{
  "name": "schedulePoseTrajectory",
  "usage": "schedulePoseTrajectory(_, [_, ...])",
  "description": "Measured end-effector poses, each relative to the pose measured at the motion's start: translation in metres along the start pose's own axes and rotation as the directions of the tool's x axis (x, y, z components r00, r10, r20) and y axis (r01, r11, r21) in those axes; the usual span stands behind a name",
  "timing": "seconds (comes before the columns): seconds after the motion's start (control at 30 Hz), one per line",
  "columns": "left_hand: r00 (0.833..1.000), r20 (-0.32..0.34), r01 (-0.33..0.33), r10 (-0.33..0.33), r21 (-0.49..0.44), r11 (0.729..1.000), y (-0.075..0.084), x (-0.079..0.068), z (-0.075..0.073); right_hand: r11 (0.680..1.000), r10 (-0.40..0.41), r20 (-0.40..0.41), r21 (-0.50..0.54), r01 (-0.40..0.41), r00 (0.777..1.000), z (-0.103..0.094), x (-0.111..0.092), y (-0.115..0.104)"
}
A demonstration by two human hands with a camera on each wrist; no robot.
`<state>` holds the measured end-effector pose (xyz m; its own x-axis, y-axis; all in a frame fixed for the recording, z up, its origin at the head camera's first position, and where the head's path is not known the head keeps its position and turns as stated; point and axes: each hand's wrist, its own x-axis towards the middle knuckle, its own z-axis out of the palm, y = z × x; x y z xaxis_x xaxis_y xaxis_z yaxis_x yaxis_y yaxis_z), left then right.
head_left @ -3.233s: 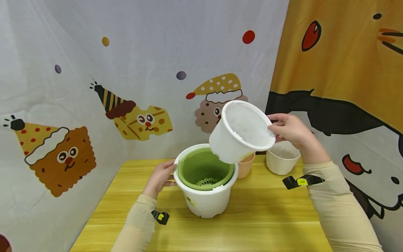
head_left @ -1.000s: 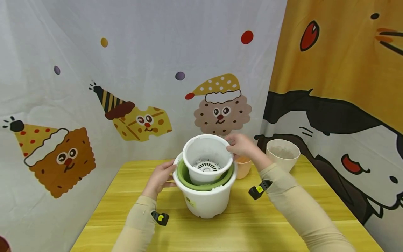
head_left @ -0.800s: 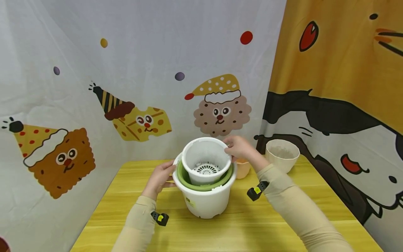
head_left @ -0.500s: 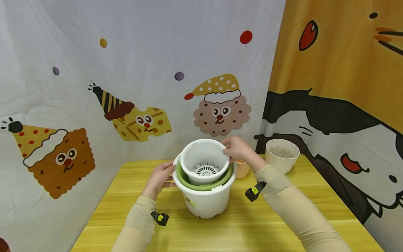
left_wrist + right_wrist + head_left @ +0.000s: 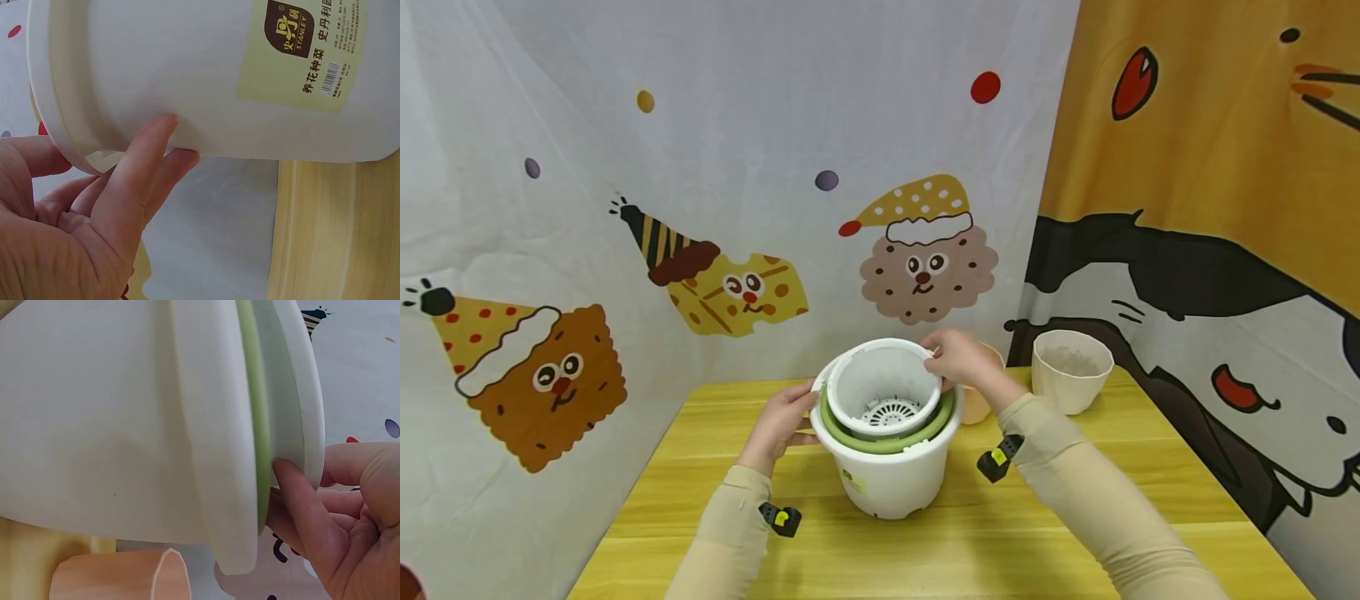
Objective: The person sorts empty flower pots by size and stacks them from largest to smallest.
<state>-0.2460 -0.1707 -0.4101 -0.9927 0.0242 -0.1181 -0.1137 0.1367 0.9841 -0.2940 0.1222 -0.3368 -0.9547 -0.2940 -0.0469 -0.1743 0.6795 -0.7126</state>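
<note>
A large white flowerpot [image 5: 891, 487] with a yellowish label [image 5: 300, 53] stands on the table. Inside it sits a green flowerpot [image 5: 880, 445], mostly hidden but for its rim. Within the green one is a smaller white flowerpot [image 5: 880, 379] with a slotted bottom, its rim raised above the green rim. My left hand [image 5: 781, 423] grips the large pot's rim at the left, thumb over the edge and fingers against the outer wall. My right hand [image 5: 961, 358] pinches the small white pot's rim at the right, with fingers [image 5: 300, 494] below the rim, close by the green rim.
Behind the right hand stands a peach flowerpot [image 5: 112, 575], partly hidden. A cream faceted flowerpot [image 5: 1071, 375] is at the table's back right. The wooden table [image 5: 700, 467] meets a printed cloth backdrop [image 5: 760, 125] at its back and sides.
The right hand has brought the small white pot from the upper right into the green pot, then lowered it further. My left hand keeps its grip on the large pot.
</note>
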Motion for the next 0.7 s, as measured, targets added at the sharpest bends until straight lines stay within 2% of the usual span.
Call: schedulePoseTrajectory(0.7, [1.0, -0.014, -0.002, 0.003, 0.004, 1.0, 0.0, 0.0, 0.0, 0.994, -0.029, -0.045, -0.107, 0.024, 0.999, 0.011, 0.001, -0.003])
